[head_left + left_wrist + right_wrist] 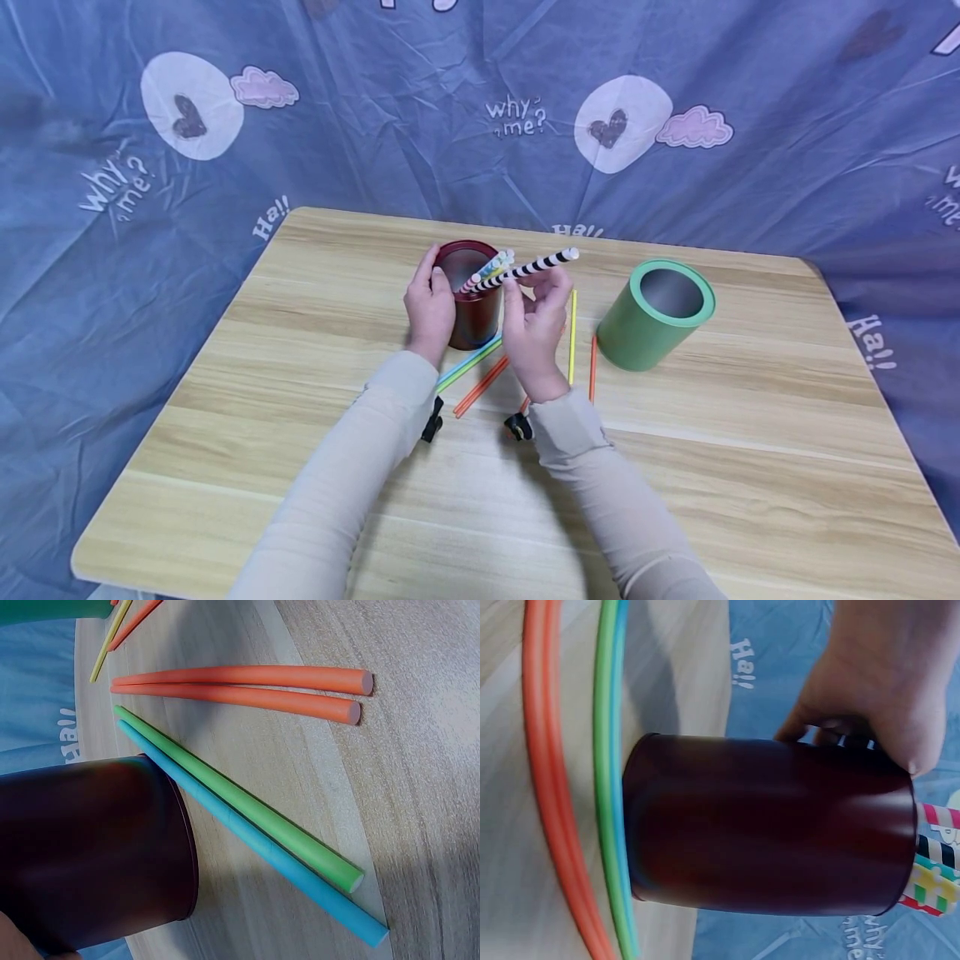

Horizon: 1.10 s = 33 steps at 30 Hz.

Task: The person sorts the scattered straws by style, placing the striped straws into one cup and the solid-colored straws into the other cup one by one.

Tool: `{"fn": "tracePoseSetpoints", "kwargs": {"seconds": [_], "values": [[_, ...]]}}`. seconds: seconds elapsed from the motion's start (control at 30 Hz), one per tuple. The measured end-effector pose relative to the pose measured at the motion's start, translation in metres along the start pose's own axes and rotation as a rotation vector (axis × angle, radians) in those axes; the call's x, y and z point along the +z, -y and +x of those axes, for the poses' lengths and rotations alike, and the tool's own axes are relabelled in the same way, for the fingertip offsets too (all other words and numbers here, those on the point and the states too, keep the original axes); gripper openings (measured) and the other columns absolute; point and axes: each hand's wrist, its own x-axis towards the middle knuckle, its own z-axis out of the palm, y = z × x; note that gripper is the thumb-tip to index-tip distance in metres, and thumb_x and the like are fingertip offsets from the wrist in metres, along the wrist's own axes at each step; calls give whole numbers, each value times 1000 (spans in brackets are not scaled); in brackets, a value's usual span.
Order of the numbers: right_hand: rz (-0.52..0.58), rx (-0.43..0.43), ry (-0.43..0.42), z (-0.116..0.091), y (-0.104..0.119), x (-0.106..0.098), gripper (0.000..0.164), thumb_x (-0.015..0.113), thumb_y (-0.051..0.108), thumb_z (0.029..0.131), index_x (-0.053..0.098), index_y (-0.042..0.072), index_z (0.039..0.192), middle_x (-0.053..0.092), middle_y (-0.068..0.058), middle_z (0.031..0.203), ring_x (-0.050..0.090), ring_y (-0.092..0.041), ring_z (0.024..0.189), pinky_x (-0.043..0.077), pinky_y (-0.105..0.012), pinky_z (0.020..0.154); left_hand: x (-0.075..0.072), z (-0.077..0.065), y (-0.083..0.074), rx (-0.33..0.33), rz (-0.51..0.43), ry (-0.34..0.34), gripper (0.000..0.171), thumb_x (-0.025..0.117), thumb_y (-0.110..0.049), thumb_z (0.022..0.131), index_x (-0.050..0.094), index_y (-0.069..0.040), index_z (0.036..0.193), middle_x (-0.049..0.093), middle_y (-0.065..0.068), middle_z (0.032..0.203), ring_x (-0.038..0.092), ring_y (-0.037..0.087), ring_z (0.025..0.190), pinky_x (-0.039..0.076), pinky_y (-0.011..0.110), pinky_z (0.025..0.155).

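Observation:
My left hand (431, 308) grips the dark red canister (476, 323) at its left side, thumb near the rim. The canister stands upright, its wall filling much of the right wrist view. Several patterned paper straws (493, 265) lean out of its mouth to the right. At the right rim my right hand (538, 333) pinches a black-and-white striped straw (543, 264) that slants out of the canister, its lower end inside. In the right wrist view, pink, black, green and red patterned straw ends (934, 885) stick out past the rim.
In front of the canister lie a blue straw (277, 862), a green straw (289, 834) and two orange straws (247, 675). A yellow straw (573, 342) and another orange straw (593, 371) lie between it and the green canister (637, 333). A blue printed cloth (420, 125) hangs behind the table.

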Motion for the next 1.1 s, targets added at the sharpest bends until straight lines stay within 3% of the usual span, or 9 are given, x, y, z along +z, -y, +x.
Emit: {"fn": "tracePoseSetpoints", "kwargs": {"seconds": [0.13,0.53,0.83,1.1], "values": [[-29,24,37,-3,-4,-1,32,51,-7,89,32,-11,115,49,-25,95,55,-16,90,53,-23,80,0,0,1,0,-1,2,39,41,-14,97,50,-21,135,48,1,139,41,15,129,35,31,106],[-45,55,108,-5,-9,-3,29,48,-1,92,34,-10,115,52,-26,102,56,-30,93,52,-22,81,1,0,0,-25,-13,-10,39,41,-15,98,50,-20,135,48,1,139,41,15,129,35,30,107],[-83,14,123,-4,-10,-8,27,48,-3,92,36,-9,116,52,-26,102,57,-29,94,51,-19,78,4,0,1,-11,-27,-15,39,41,-14,97,51,-21,134,48,1,138,42,15,129,36,29,105],[-91,-9,143,-2,-7,-15,24,46,-2,93,38,-10,115,52,-28,98,58,-31,93,52,-25,84,3,0,3,13,-15,-47,39,42,-13,96,53,-17,133,51,3,136,44,17,127,36,30,105]]}}
